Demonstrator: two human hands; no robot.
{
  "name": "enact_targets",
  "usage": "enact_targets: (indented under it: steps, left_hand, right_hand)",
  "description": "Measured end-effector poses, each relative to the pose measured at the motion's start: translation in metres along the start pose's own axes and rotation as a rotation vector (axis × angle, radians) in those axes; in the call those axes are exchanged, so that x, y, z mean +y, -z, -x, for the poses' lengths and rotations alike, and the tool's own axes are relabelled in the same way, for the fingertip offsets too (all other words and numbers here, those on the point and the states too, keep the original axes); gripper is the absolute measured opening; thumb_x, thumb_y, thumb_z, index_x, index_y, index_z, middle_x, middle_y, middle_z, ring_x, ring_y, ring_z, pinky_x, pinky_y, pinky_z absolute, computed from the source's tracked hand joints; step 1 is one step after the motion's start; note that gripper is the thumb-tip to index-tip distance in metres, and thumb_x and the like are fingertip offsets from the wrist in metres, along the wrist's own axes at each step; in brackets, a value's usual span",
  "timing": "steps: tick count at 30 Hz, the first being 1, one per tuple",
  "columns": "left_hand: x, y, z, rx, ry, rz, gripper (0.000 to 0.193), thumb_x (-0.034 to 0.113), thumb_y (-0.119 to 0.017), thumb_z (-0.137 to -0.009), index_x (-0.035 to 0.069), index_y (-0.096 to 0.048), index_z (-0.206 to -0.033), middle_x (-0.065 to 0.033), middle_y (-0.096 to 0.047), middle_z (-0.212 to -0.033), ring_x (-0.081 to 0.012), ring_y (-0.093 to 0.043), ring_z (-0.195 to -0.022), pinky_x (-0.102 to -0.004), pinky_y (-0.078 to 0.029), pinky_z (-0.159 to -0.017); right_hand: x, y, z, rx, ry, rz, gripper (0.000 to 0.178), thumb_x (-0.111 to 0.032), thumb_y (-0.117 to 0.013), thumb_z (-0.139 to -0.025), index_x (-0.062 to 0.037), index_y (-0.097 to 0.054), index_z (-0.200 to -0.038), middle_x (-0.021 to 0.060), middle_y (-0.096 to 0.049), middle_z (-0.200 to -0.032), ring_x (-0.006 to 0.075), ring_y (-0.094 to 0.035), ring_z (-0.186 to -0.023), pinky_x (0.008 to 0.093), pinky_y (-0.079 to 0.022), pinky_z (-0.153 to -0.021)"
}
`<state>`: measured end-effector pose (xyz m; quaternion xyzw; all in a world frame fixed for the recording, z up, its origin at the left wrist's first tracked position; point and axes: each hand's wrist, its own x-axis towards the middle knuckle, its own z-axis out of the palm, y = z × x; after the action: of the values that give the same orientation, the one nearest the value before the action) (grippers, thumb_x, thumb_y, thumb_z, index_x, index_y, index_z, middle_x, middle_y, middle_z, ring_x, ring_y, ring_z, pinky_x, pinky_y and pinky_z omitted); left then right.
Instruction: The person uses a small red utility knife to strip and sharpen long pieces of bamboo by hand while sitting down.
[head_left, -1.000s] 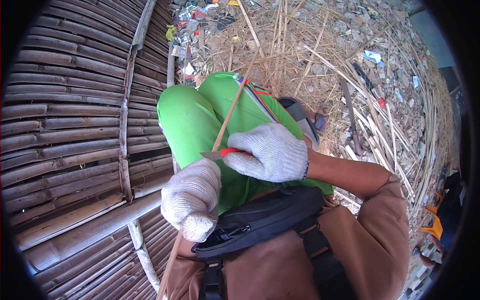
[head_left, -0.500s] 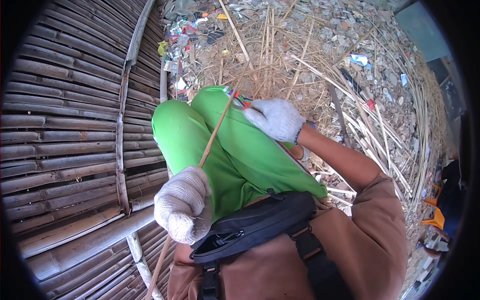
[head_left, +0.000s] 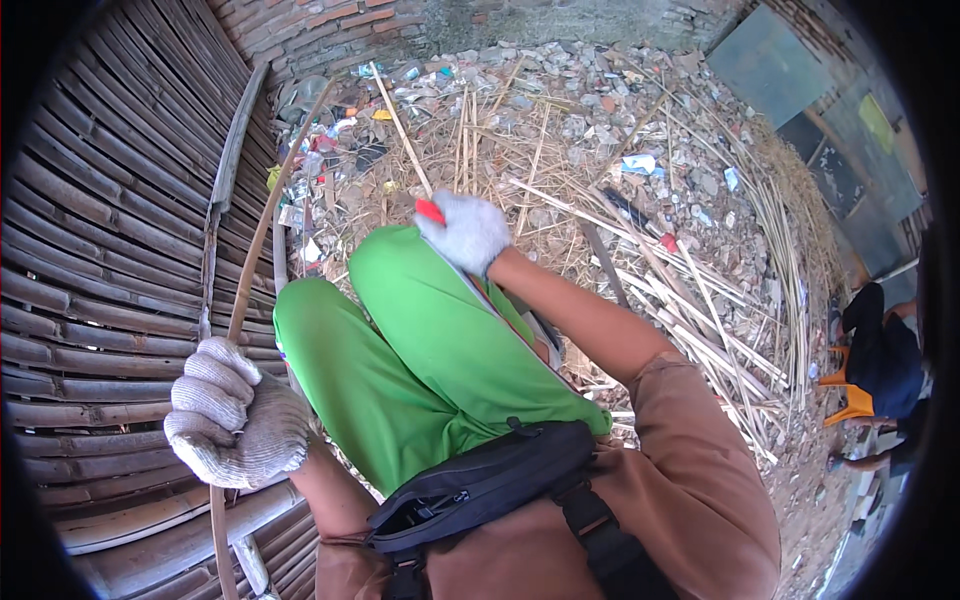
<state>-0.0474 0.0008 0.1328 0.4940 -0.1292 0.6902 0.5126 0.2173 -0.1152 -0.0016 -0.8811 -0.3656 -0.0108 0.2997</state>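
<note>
My left hand (head_left: 235,415), in a knitted work glove, is closed around a long thin bamboo strip (head_left: 262,225). The strip slants up past my knees, and its lower end passes out of the picture below the fist. Over my right knee, my right hand (head_left: 466,232) wears a similar glove and is closed too. A small red piece (head_left: 430,211) sticks out of its grip; the rest of that thing is hidden by the fingers. Between the hands are my knees in green trousers (head_left: 400,290). A black waist bag (head_left: 480,475) lies across my lap.
To the left stands a wall of bamboo slats (head_left: 100,330). Split bamboo strips (head_left: 690,310) lie on the right. Rubble and litter (head_left: 440,90) cover the ground up to a brick wall (head_left: 330,30). Far right, another person (head_left: 880,350) sits by an orange chair (head_left: 850,405).
My left hand has moved left with the bamboo strip, which has swung away from my right hand and now stands near the slat wall. The view has tilted up, showing the brick wall.
</note>
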Motion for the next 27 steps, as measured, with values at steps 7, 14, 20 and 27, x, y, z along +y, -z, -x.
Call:
enact_targets:
  steps: [7,14,20,27]
  left_hand:
    - [0.0,0.019,-0.021,0.141,0.187,0.2,0.05,0.027,-0.053,-0.11,0.018,-0.038,-0.063,0.001,-0.038,-0.056,-0.0138,-0.031,-0.052,-0.0329,-0.032,-0.054]
    - [-0.002,0.022,-0.03,0.201,0.282,0.25,0.052,0.029,-0.054,-0.11,0.018,-0.04,-0.061,0.0008,-0.04,-0.055,-0.0144,-0.032,-0.051,-0.0337,-0.032,-0.053]
    - [-0.007,0.036,-0.032,0.26,0.318,0.247,0.052,0.03,-0.057,-0.109,0.018,-0.04,-0.061,0.0006,-0.04,-0.056,-0.0155,-0.032,-0.052,-0.0344,-0.032,-0.055]
    - [-0.026,0.021,-0.038,0.216,0.447,0.388,0.051,0.028,-0.053,-0.11,0.019,-0.041,-0.062,0.0022,-0.039,-0.056,-0.0147,-0.033,-0.053,-0.0336,-0.031,-0.056]
  right_hand:
    - [-0.036,0.059,-0.031,0.032,0.124,-0.169,0.043,-0.053,-0.065,-0.1,-0.0116,-0.071,-0.109,0.0217,-0.075,-0.095,0.0452,-0.074,-0.09,0.0571,-0.057,-0.08]
    - [-0.095,0.098,-0.026,-0.032,0.388,-0.186,0.04,-0.049,-0.067,-0.1,-0.0107,-0.07,-0.109,0.0208,-0.074,-0.094,0.0446,-0.073,-0.09,0.0556,-0.058,-0.08]
    - [-0.032,0.063,-0.057,-0.281,0.375,0.096,0.047,-0.056,-0.066,-0.099,-0.0098,-0.069,-0.109,0.02,-0.076,-0.093,0.0456,-0.073,-0.09,0.0566,-0.058,-0.08]
    - [-0.051,0.055,-0.066,-0.211,0.329,-0.371,0.057,-0.051,-0.068,-0.101,-0.0085,-0.064,-0.138,0.0214,-0.074,-0.122,0.0441,-0.071,-0.113,0.0502,-0.057,-0.099]
